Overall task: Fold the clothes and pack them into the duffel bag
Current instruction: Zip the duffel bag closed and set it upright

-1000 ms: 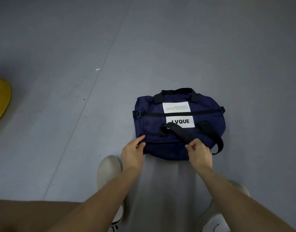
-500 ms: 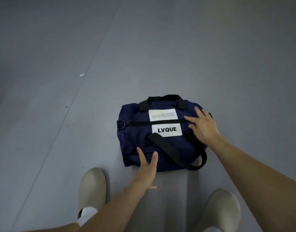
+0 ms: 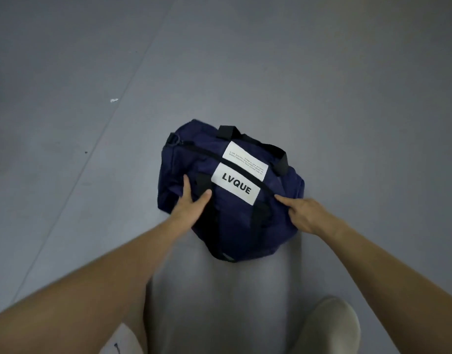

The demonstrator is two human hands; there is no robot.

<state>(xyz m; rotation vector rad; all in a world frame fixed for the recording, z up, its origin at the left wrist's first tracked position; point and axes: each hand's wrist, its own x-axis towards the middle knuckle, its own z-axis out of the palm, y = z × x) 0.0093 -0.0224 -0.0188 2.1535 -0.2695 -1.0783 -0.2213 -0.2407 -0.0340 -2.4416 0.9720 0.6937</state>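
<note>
A navy duffel bag [image 3: 270, 236] with black handles and a white LVQUE label [image 3: 236, 186] lies zipped up on the grey floor, turned at an angle. My left hand [image 3: 191, 203] rests flat on the bag's left part, fingers straight, thumb spread across a black strap. At the near right end of the zipper [image 3: 207, 154], my right hand [image 3: 304, 213] grips the bag. Its index finger reaches along the zipper line and the other fingers are curled. No loose clothes are in view.
Grey floor [image 3: 322, 85] surrounds the bag on all sides, with a seam line running diagonally at the left and a small white speck [image 3: 114, 100]. My pale shoe [image 3: 329, 325] stands at the bottom right, near the bag.
The bag has turned, its left end swinging away from me and its right end coming nearer. My left hand moved up onto the bag's top. My right hand's fingers went from flat to curled.
</note>
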